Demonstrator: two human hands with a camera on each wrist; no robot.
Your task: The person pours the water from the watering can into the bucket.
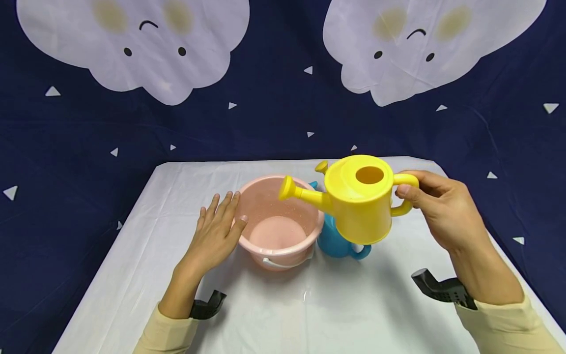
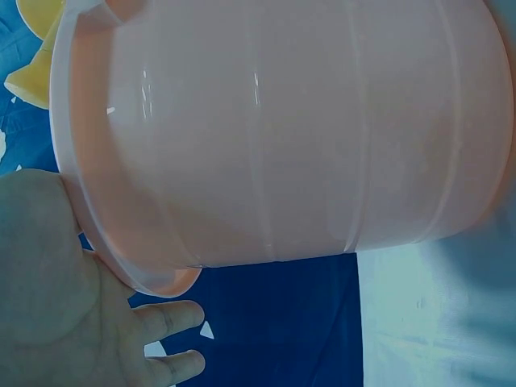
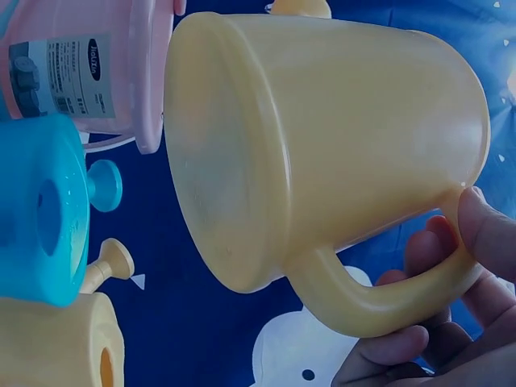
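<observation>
My right hand (image 1: 446, 209) grips the handle of a yellow watering can (image 1: 362, 216), holding it in the air. The can's spout points left, its tip above the opening of a pink bucket (image 1: 267, 252). My left hand (image 1: 212, 238) lies with straight fingers against the bucket's left rim; in the left wrist view its palm (image 2: 48, 274) is beside that rim. A blue watering can (image 1: 333, 241) stands right of the bucket, partly hidden by the held can. Lower left in the right wrist view is a second yellow watering can (image 3: 56, 343), mostly hidden in the head view.
A white cloth (image 1: 353, 305) covers the table. Behind it hangs a dark blue backdrop (image 1: 274, 128) with clouds and small white triangles. The bucket carries a printed label (image 3: 72, 76) and a white handle (image 1: 283, 265) hanging at its front.
</observation>
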